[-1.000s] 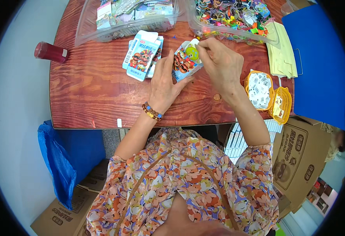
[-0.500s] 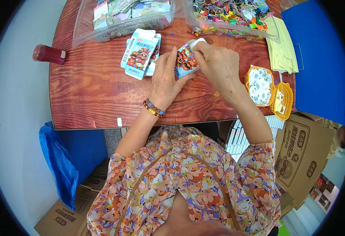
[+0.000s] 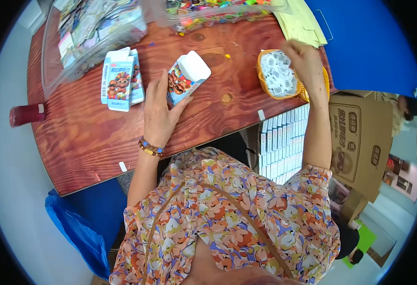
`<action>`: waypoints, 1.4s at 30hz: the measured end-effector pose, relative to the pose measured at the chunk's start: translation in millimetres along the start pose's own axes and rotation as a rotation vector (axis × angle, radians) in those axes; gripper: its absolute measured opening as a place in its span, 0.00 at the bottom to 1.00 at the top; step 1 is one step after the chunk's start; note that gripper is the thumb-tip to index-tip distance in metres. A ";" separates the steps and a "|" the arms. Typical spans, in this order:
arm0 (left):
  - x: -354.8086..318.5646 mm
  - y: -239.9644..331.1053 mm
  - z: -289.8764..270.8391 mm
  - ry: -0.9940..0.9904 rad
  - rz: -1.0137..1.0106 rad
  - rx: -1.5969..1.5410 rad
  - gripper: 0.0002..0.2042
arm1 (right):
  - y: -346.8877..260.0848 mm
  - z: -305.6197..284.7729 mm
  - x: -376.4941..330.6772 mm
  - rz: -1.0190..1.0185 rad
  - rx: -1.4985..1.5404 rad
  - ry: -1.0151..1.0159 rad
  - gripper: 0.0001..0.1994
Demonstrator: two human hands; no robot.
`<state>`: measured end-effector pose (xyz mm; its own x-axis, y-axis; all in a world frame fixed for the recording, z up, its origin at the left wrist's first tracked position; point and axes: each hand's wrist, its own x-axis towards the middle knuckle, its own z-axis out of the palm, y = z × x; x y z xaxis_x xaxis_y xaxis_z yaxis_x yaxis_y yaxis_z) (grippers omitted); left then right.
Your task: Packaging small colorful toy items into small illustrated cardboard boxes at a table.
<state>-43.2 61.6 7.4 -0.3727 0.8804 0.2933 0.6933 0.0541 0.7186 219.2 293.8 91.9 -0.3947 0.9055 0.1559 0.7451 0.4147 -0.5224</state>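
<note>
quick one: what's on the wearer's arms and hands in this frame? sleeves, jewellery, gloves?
Both hands are bare, no gloves. The left hand has a beaded bracelet at the wrist, with brown, amber and a few blue beads. The right hand shows no jewellery. Forearms are uncovered; short loose sleeves of a floral blouse in orange, purple and cream end near the elbows.

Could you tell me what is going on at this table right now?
A person sits at a wooden table. The left hand holds a small printed carton with its top flap open. The right hand reaches into an orange basket of small white packets. A few similar cartons lie to the left. Clear bins stand at the far edge of the table.
</note>
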 end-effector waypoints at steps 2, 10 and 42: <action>-2.9 3.5 11.4 -0.084 -0.013 0.022 0.40 | 35.0 1.2 -10.7 0.100 -0.138 -0.304 0.10; -3.7 20.5 21.4 -0.160 0.026 0.030 0.42 | 57.9 17.1 -35.8 0.012 -0.143 -0.250 0.09; -5.4 37.3 47.9 -0.178 0.147 -0.043 0.43 | -42.9 44.2 -64.2 -0.027 0.648 -0.118 0.05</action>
<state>14.2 81.4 2.4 -0.1524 0.9468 0.2836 0.7040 -0.0974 0.7035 188.8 213.9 67.2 -0.4927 0.8642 0.1024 0.2738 0.2657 -0.9244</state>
